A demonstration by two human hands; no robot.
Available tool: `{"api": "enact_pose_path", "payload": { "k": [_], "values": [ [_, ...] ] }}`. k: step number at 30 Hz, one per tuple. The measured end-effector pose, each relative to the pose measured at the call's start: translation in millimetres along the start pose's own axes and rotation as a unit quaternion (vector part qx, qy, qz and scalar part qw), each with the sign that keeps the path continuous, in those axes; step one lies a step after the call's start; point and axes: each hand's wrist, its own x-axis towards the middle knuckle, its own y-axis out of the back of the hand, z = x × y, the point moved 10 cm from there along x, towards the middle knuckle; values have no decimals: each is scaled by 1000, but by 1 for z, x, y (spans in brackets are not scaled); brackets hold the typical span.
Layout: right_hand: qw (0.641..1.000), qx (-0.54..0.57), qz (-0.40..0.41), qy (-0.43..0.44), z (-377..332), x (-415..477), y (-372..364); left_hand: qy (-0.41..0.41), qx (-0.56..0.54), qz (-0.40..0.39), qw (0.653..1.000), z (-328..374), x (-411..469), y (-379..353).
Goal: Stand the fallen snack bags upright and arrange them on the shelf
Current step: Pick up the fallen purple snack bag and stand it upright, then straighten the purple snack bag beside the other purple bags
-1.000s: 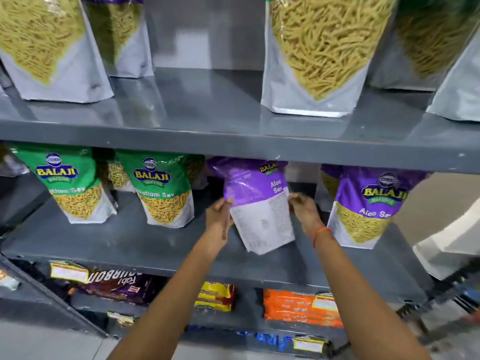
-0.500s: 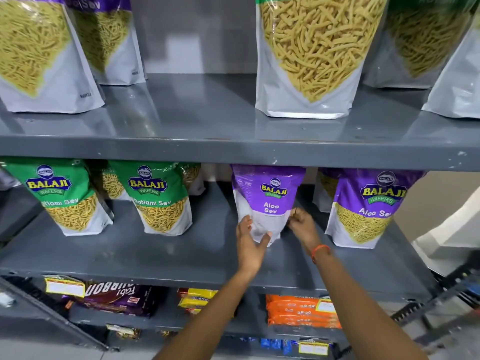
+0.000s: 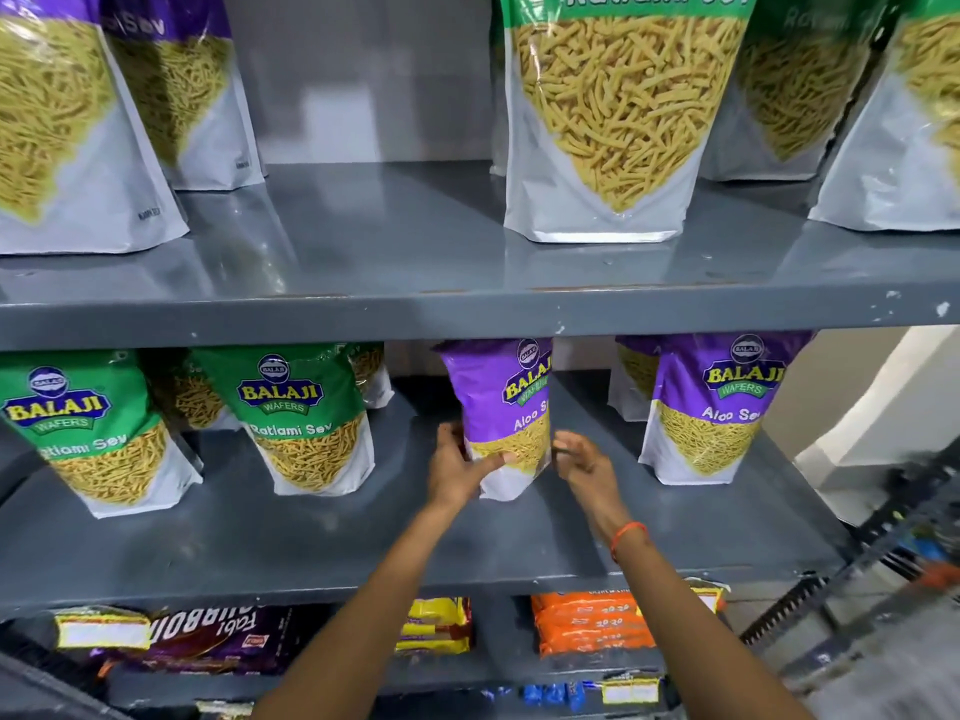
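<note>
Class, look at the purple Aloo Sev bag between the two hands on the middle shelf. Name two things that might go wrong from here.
1. The purple bag looks twisted and tilted; only the left hand touches it, while the right hand sits just off, so it may topple on release.
2. Its top sits close under the upper shelf, so lifting could snag it.

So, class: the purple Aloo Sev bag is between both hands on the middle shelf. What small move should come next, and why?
Probably turn the purple Aloo Sev bag to face front, then let go. It stands on the middle shelf but angled, its logo cut off, unlike the front-facing purple bag beside it. The left hand grips it; the right hand looks just off it.
</note>
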Motion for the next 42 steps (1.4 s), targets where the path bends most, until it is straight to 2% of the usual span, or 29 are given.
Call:
{"api": "enact_pose_path", "payload": {
  "k": [4,9,11,12,15,17,19,20,22,25,28,30,32,35,37,42],
  "values": [
    [996,29,-63,-54,4,5,-24,-8,-46,-115,992,-10,17,-1],
    [1000,6,-5,-15,11,0,-20,-13,-52,-195,979,1,12,-6],
    [1000,-6,0,-11,13,-4,-19,-32,-43,-171,984,5,6,-2],
    [999,-38,27,7,8,-8,-13,-52,-37,-135,989,9,0,1],
    [966,-154,149,142,-39,-31,10,-111,40,21,993,26,-27,12],
    [937,-192,173,234,-73,-49,17,-193,140,95,966,50,-54,5],
    [919,-219,160,286,-90,-57,28,-278,219,121,928,74,-80,-28],
    [913,-228,153,302,-94,-58,37,-302,227,114,919,83,-90,-50],
    [898,-244,156,331,-97,-62,64,-316,199,69,925,91,-99,-97],
    [908,-217,189,305,-80,-59,126,-284,128,1,950,88,-95,-159],
    [953,-131,199,186,-39,-31,193,-178,36,-56,982,72,-67,-207],
    [981,-117,128,83,-4,2,220,-99,37,-112,988,56,-42,-240],
    [993,-112,38,18,13,26,224,-46,45,-167,984,36,-22,-260],
    [993,-114,-19,9,15,41,230,-11,38,-160,986,19,-14,-266],
    [993,-115,-32,17,15,38,235,4,17,-137,990,19,-26,-259],
    [992,-110,-41,41,18,-19,247,-12,7,-148,989,13,-82,-255]
  ]
}}
